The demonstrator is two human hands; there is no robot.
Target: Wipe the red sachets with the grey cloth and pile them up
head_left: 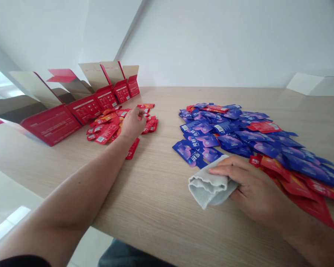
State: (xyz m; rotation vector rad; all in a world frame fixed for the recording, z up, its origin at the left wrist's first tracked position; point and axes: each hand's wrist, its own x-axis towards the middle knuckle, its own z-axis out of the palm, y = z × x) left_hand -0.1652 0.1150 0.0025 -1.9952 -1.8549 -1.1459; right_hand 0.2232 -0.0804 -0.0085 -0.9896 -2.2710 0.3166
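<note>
My left hand (133,124) reaches into a loose heap of red sachets (105,129) on the wooden table (156,207). Its fingers curl down at the heap's right side, and I cannot tell whether they pinch a sachet. My right hand (253,189) lies over a folded grey cloth (208,185), gripping it against the tabletop. A large spread of blue-purple sachets (233,135) lies just beyond that hand, and several bigger red sachets (300,189) lie under and beside its fingers.
Several open red cardboard boxes (85,109) stand in a row along the table's left side, flaps raised. A white wall (225,40) rises behind the table. A white folded carton (311,84) stands at the far right. The floor shows below the table's near edge.
</note>
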